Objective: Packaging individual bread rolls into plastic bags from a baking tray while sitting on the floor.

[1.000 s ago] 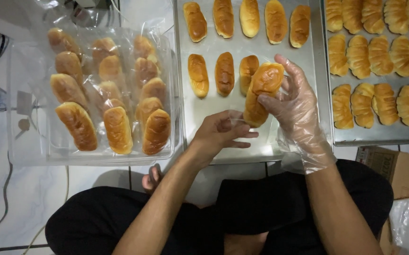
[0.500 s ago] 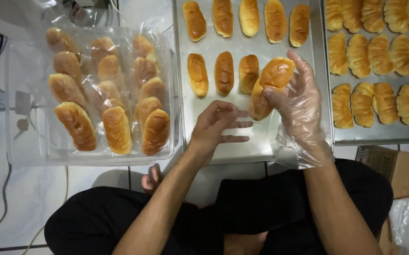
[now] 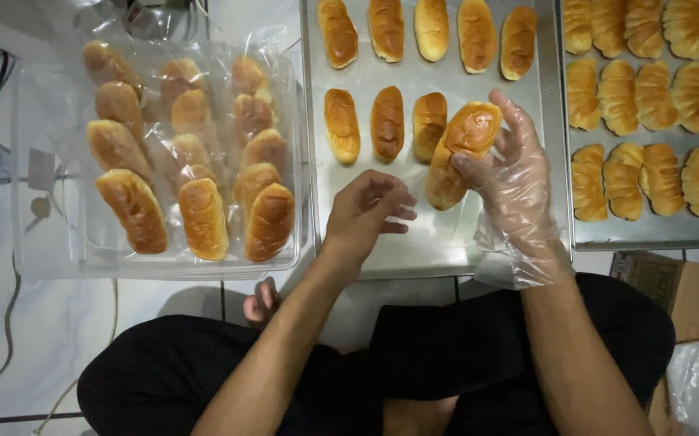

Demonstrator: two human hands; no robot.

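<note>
At the far left a clear plastic tub [image 3: 59, 258] stands on the white tiled floor [image 3: 51, 339], and its wall runs close beside the left edge of the middle tray. Inside it lie golden-brown oblong bread rolls sealed in clear plastic bags [image 3: 192, 161], packed side by side in three rough rows.

Next comes a flat silver metal baking tray [image 3: 438, 242]. Along its far edge sit five bare brown rolls [image 3: 430, 28], and below them a short row of three more bare rolls [image 3: 386, 123] lies toward its left half.

Over the near part of this tray the bare left hand [image 3: 366, 214] hovers with fingers loosely curled, holding nothing. Just to its right, the right hand in a thin clear plastic glove [image 3: 519, 182] grips a long glossy golden-brown roll [image 3: 461, 149] by its upper end. That roll is tilted, lifted off the tray, near the tray's right edge, and just beside the row of three.

At the far right a second silver tray [image 3: 648, 234] carries pale ridged twisted pastries [image 3: 656, 121] in close rows. A brown cardboard box [image 3: 680, 291] sits below its near edge.
</note>
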